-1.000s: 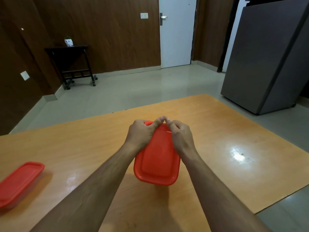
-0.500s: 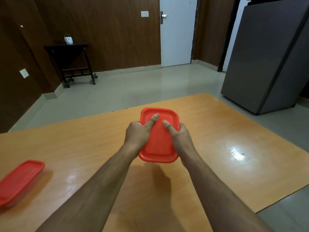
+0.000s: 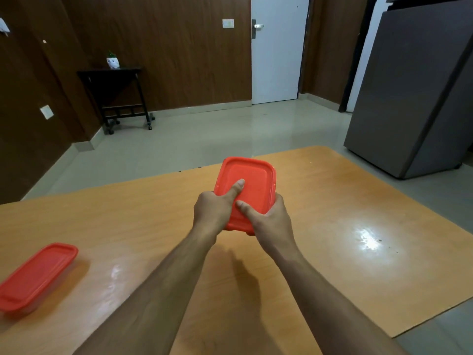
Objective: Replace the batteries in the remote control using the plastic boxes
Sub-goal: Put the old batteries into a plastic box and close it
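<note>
A plastic box with a red lid [image 3: 252, 179] is held above the middle of the wooden table [image 3: 345, 201], lid facing up and closed. My left hand [image 3: 213, 210] grips its near left side with the thumb pressed on the lid. My right hand [image 3: 270, 217] grips the near right side, thumb also on the lid. A second, longer plastic box with a red lid [image 3: 35, 276] lies closed on the table at the far left. No remote control or batteries are visible; the boxes' contents are hidden.
Beyond the table lies open grey floor. A grey refrigerator [image 3: 419, 93] stands close to the table's far right corner. A dark side table with a small plant pot [image 3: 112, 61] stands by the back wall, and a white door [image 3: 277, 52] is shut.
The box was tilted steeply with both hands at its far end; it has been levelled and moved farther away, and both hands now grip its near end with thumbs on the lid.
</note>
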